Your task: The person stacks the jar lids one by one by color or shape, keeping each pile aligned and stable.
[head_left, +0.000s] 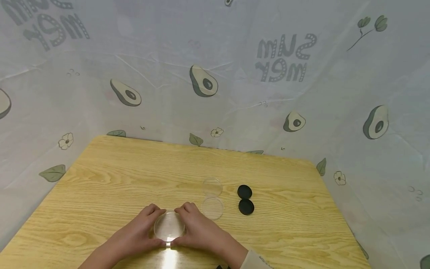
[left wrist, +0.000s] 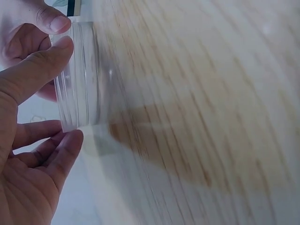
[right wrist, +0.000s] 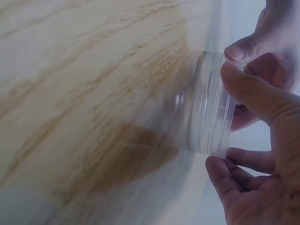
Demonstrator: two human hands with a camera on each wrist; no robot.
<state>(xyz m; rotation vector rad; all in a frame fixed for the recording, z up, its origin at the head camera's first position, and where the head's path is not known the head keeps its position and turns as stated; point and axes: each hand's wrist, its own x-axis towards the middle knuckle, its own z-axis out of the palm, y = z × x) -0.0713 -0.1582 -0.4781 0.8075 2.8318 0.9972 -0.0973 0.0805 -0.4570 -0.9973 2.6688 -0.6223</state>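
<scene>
A clear, round, shallow petri dish [head_left: 169,226] sits low over the near left-centre of the wooden table. My left hand [head_left: 142,231] grips its left side, thumb at the near edge and fingers at the far edge. Mirroring it, my right hand [head_left: 198,229] grips the right side, and the two thumbs nearly meet at the front. In the left wrist view the dish [left wrist: 82,77] stands edge-on, showing several stacked rims. The right wrist view shows the same ridged wall of the dish [right wrist: 208,103], between thumb and fingertips.
Two clear round discs, a near one [head_left: 212,207] and a far one [head_left: 212,186], lie right of the hands. Farther right are two black discs, one near [head_left: 246,206] and one far [head_left: 244,191]. A patterned white sheet [head_left: 161,74] hangs round the wooden table [head_left: 285,224].
</scene>
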